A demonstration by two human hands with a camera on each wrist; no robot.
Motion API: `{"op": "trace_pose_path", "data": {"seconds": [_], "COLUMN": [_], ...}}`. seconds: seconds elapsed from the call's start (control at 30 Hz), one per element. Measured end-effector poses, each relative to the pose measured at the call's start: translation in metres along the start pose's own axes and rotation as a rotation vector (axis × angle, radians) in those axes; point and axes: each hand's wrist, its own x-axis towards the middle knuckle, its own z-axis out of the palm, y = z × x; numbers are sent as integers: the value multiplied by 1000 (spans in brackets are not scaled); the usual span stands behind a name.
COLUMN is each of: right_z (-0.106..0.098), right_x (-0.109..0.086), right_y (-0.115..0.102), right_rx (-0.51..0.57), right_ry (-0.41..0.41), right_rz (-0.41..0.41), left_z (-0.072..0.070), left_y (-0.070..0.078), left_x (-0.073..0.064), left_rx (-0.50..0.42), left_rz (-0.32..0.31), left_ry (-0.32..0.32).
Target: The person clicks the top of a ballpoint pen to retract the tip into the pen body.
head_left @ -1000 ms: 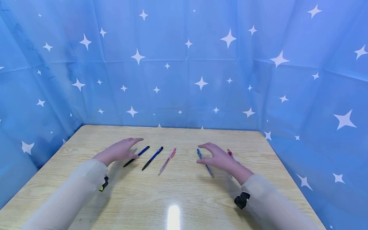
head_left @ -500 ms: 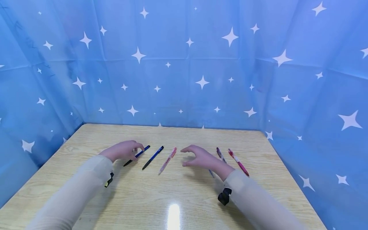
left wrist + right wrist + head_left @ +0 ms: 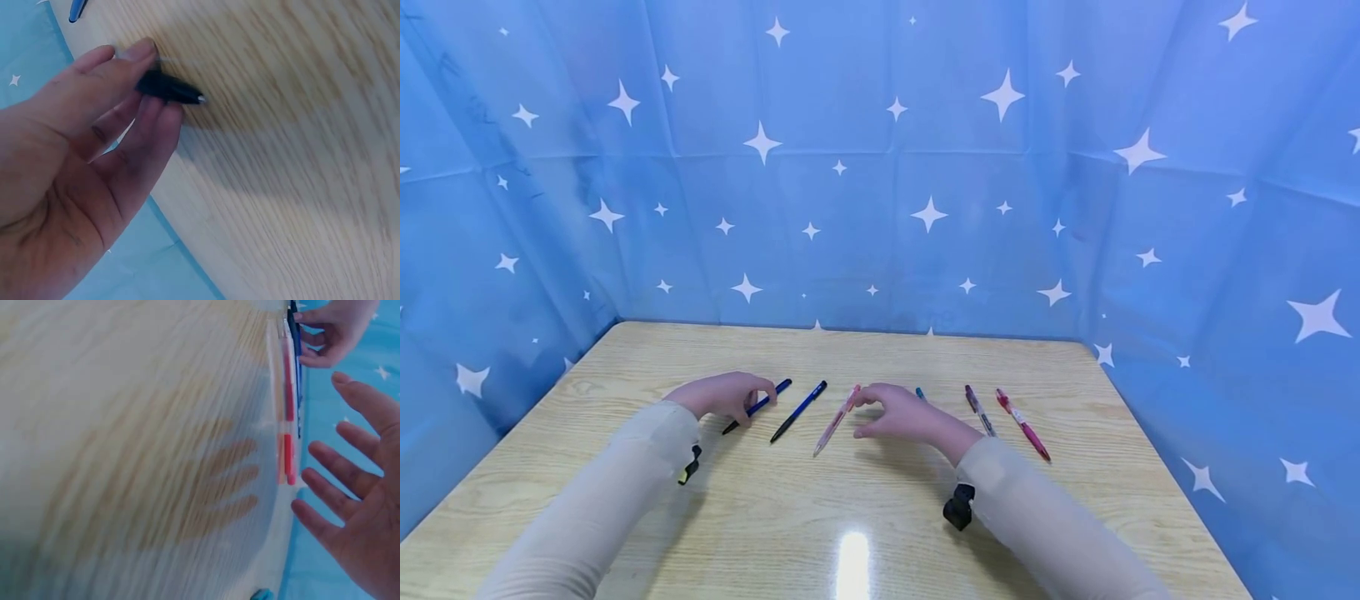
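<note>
My left hand point(image 3: 724, 395) pinches a blue pen with a black tip end point(image 3: 782, 387) at the left of the row. In the left wrist view, thumb and fingers close round the pen's dark barrel point(image 3: 172, 89), its point sticking out past them. A second blue and black pen point(image 3: 798, 412) lies just to the right of that hand. The right hand point(image 3: 897, 413) hovers with spread, relaxed fingers at the right side of a pink pen point(image 3: 833, 425). Its palm point(image 3: 369, 512) holds nothing in the right wrist view, where the pink pen lies beyond the fingertips.
Right of centre lie a teal pen point(image 3: 920, 392), mostly hidden behind the right hand, a dark purple pen point(image 3: 980, 410) and a red pen point(image 3: 1024, 427). They rest on a wooden table point(image 3: 760, 533). A blue starry curtain point(image 3: 865, 192) stands behind and along both sides.
My right hand has moved left from the teal pen to the pink one, uncovering the purple and red pens. The left hand's fingers have closed on the leftmost blue pen.
</note>
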Motion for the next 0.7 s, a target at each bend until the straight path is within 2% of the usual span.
{"op": "trace_pose_path", "data": {"seconds": [0.13, 0.2, 0.37, 0.5, 0.6, 0.7], "right_z": [2, 3, 3, 1, 0, -2], "right_x": [4, 5, 8, 10, 11, 11], "right_y": [-4, -6, -9, -10, -10, -8], "right_rx": [-7, -12, -16, -13, -11, 11], "right_ry": [-8, -11, -11, -9, -4, 12], "right_rz": [-5, -4, 9, 4, 1, 2], "left_z": [0, 1, 0, -3, -6, -9], "left_y": [2, 2, 4, 10, 17, 23], "left_x": [-2, -3, -3, -4, -7, -7], "left_rx": [-72, -80, -97, -153, -220, -266], "left_rz": [-28, -36, -102, -167, -179, -145], "left_ry": [-17, -17, -34, -64, -70, -55]}}
